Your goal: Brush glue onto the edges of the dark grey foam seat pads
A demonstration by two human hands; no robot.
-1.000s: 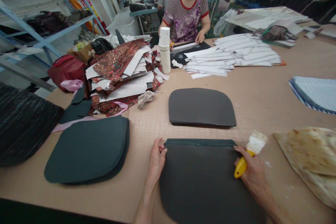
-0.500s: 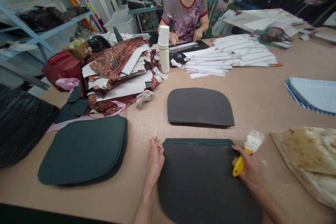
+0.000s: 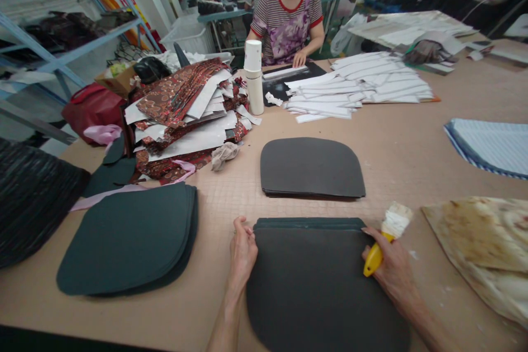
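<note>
A stack of dark rounded panels (image 3: 313, 280) lies in front of me, a dark green strip showing along its straight far edge. My left hand (image 3: 243, 247) is at the stack's upper left corner, its fingers curled against the side edge. At the opposite corner my right hand (image 3: 388, 261) holds a paintbrush (image 3: 374, 258) with a yellow handle, its whitish bristles pointing up and away. The right thumb side touches the panel corner. Just beyond lies a smaller pile of dark grey panels (image 3: 312, 168). To the left rests a pile of dark green panels (image 3: 127, 239).
Patterned red-brown and white pieces (image 3: 181, 115) are heaped at the left, beside stacked paper cups (image 3: 253, 77). White strips (image 3: 358, 85) lie in front of a person (image 3: 284, 22) across the table. A stained cloth (image 3: 478, 247) and blue-striped pieces (image 3: 490, 146) lie on the right.
Across the table, the person's hand on the left side has dropped out of sight. My hands, the brush and the panels keep the same arrangement; the view has shifted slightly.
</note>
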